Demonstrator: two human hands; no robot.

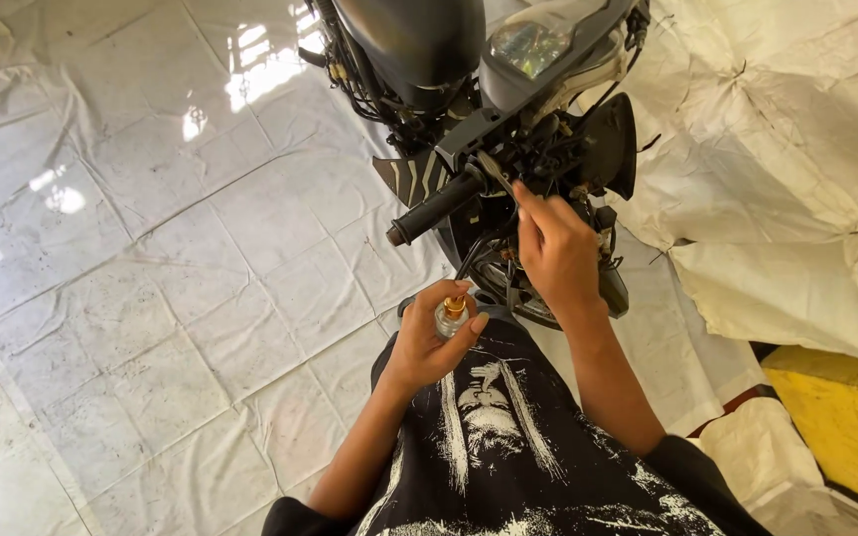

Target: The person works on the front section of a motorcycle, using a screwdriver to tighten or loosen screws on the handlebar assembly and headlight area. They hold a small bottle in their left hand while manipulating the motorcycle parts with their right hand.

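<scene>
A black motorbike (419, 40) stands in front of me with its front panels off and wiring bare. My right hand (553, 248) reaches up into the wiring just right of the black handlebar grip (434, 208), fingertips pinched near a lever. What it pinches is hidden. My left hand (434, 337) is held low in front of my black printed shirt, shut on a small clear bulb with a brass base (452, 316).
White patched sheeting (151, 248) covers the floor on the left, with bright sun patches. A crumpled white tarp (786, 199) lies to the right. A yellow surface (846, 417) shows at the lower right corner.
</scene>
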